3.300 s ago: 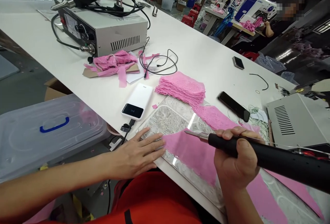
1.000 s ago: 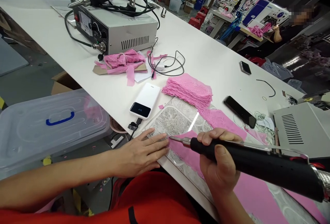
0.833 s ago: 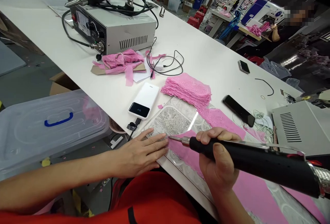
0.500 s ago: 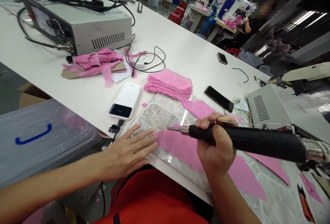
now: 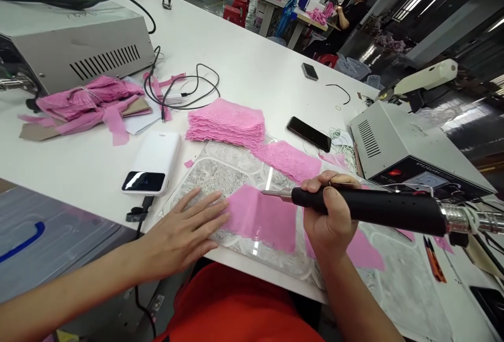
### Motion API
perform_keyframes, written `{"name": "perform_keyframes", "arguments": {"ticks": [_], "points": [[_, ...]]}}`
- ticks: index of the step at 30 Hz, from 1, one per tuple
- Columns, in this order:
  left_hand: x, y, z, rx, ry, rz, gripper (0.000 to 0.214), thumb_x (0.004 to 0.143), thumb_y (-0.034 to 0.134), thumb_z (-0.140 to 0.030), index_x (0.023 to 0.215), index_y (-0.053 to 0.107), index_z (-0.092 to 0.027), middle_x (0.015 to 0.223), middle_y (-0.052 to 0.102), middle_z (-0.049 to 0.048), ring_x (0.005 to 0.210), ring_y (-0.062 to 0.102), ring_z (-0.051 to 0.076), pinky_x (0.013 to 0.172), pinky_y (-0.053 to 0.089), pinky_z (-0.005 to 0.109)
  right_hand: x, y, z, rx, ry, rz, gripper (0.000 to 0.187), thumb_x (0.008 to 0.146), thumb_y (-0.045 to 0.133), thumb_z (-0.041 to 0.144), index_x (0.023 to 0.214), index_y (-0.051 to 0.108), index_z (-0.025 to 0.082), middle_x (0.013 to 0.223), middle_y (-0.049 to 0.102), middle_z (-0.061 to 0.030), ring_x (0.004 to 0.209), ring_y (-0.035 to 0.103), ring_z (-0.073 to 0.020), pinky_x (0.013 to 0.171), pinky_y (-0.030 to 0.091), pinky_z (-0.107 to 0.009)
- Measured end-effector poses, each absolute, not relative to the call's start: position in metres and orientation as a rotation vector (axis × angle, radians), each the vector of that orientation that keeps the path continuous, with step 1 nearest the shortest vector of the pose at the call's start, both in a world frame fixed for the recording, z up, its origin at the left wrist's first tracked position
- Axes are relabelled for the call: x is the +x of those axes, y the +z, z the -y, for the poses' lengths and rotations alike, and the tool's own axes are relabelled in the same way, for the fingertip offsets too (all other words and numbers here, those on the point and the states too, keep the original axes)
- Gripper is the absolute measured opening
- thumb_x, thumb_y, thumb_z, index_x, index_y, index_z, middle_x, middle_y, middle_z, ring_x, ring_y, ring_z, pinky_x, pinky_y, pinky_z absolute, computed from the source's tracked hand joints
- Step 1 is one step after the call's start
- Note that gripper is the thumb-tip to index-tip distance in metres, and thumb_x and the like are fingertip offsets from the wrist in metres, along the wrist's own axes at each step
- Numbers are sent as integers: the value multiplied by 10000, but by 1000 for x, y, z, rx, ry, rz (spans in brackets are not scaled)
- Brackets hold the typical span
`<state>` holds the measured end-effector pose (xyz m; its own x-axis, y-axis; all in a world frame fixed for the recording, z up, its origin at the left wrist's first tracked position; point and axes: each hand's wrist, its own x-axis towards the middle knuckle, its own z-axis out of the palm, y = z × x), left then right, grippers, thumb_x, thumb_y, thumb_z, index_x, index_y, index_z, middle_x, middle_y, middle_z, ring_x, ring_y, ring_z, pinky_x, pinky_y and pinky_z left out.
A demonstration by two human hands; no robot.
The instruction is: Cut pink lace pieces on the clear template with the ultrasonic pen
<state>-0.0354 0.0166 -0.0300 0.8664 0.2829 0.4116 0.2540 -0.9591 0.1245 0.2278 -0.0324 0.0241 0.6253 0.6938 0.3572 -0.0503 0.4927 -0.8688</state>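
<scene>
My left hand (image 5: 192, 226) lies flat with fingers spread on a patterned clear mat (image 5: 208, 174), its fingertips at the left edge of a pink fabric piece (image 5: 263, 221). My right hand (image 5: 333, 211) is wrapped round a thick black handheld cutter (image 5: 394, 211), held almost level. Its narrow metal tip points left, over the upper edge of that fabric; whether it touches cannot be told. Another pink piece (image 5: 364, 250) lies partly hidden behind my right hand and wrist. Beyond the mat's far edge is a stack of pink lace pieces (image 5: 224, 121), with one lace piece (image 5: 291, 161) beside it.
A white power bank (image 5: 153, 158) with a cable stands at left, near a grey control box (image 5: 86, 43) and a pink bundle (image 5: 90, 98). A phone (image 5: 309, 133), a second grey box (image 5: 413, 142) and orange-handled tweezers (image 5: 435, 260) are at right. A person sits at a sewing machine beyond.
The camera view has shifted, moving most things leftward in the picture. A straight right edge and a gap now show beside the pink fabric under the tip. Both hands keep their poses.
</scene>
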Motion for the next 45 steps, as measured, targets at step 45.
{"name": "perform_keyframes", "arguments": {"ticks": [45], "points": [[-36,-35,-17,2989,643,-450,523,988,491,-247,1493,360,-218,1459,510,49,1453,310,265,1216,195,496,254,23,47,-962,469,688,131,725,682,181,770,562,207,800,553,42,636,569,-86,667,520,-296]]}}
